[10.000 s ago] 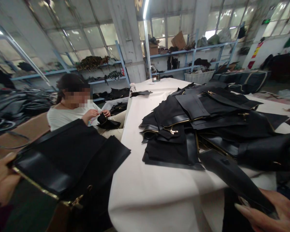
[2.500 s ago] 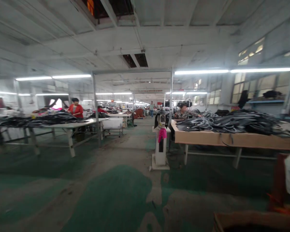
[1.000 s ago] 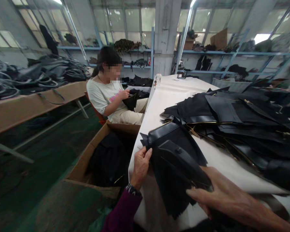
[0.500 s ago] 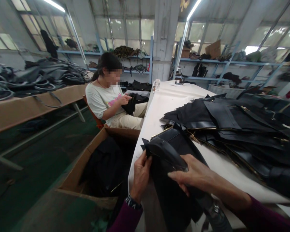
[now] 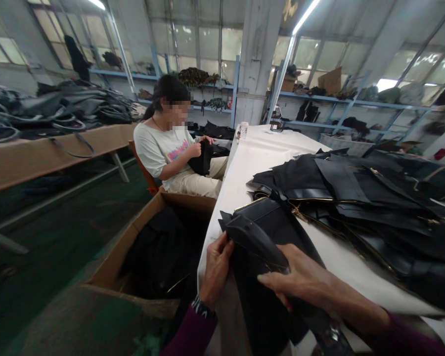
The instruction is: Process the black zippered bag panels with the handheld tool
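Note:
My left hand [image 5: 215, 269] pinches the edge of a black fabric piece [image 5: 259, 296] that hangs over the table's near edge. In my right hand [image 5: 300, 272] is a long, curved, glossy black object [image 5: 257, 237]; its upper end lies against the fabric by my left fingertips. The lower part of that object passes under my right wrist and has shiny spots; its kind is unclear. Directly beyond my hands lies a black bag panel [image 5: 270, 212] with a gold zipper along its top.
Black zippered bag pieces [image 5: 341, 193] are heaped on the white table [image 5: 241, 183] at right. A cardboard box [image 5: 141, 222] with black pieces stands on the floor at left. A seated co-worker [image 5: 166, 148] handles black material. A can [image 5: 244, 130] stands farther back.
My view has shifted slightly. My hands keep nearly the same hold on the fabric and the glossy object. The co-worker's hands have moved up and apart with the black material.

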{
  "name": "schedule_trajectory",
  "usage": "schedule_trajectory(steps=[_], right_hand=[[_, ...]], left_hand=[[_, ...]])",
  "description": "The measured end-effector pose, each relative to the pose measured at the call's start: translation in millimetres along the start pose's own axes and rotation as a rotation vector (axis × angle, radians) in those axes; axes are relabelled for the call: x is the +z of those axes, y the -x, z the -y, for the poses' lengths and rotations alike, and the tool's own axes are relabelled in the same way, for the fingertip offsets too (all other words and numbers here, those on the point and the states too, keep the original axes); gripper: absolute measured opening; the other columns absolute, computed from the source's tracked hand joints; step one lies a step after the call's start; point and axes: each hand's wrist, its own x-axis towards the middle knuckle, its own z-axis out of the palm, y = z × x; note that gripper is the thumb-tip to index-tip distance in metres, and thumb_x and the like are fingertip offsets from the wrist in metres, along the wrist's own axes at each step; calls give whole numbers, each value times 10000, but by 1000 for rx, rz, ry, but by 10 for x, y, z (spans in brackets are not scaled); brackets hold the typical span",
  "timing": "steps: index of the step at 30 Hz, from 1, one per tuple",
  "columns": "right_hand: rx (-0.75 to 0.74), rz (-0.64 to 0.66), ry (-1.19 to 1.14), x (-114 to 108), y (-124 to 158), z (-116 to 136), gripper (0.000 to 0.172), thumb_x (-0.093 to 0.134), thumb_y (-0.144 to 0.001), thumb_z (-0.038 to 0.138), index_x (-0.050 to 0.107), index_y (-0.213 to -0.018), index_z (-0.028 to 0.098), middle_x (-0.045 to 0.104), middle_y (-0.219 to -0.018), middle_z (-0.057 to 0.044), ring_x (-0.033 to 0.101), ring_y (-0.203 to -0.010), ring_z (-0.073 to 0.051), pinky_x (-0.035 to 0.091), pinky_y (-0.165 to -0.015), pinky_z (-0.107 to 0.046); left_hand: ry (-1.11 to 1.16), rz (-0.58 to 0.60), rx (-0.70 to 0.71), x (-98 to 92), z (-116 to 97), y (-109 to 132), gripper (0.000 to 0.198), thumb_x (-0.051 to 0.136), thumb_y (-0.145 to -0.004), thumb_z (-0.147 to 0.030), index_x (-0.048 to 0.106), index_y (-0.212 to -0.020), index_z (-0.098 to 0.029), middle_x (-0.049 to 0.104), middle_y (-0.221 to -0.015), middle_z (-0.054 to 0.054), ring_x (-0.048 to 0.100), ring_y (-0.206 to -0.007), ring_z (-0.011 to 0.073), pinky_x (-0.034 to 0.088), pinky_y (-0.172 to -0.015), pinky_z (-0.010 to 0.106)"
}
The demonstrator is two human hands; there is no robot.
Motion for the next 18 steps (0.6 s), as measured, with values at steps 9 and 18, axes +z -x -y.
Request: schedule_trajectory(steps=[9,18], right_hand=[[-105,-172,-69,-279,48,124,278,621,-804,395,534,-677,163,559,-517,32,534,-422,-103,436,-406,-192],[60,-440,-86,-761,732,-410,375,594,-800,478,519,-610,164,556,-466,12,528,-396,-120,441,-408,-223]], left_hand=[[-182,-39,-78,-21,60,62,385,575,-840,-396,637,-1143,-167,696,-1035,52,619,-903,212,473,-795,283],[-1083,-130,85,-238,-561,-618,395,488,-812,-469,684,-956,-157,697,-933,106,632,-818,252,441,-739,325]])
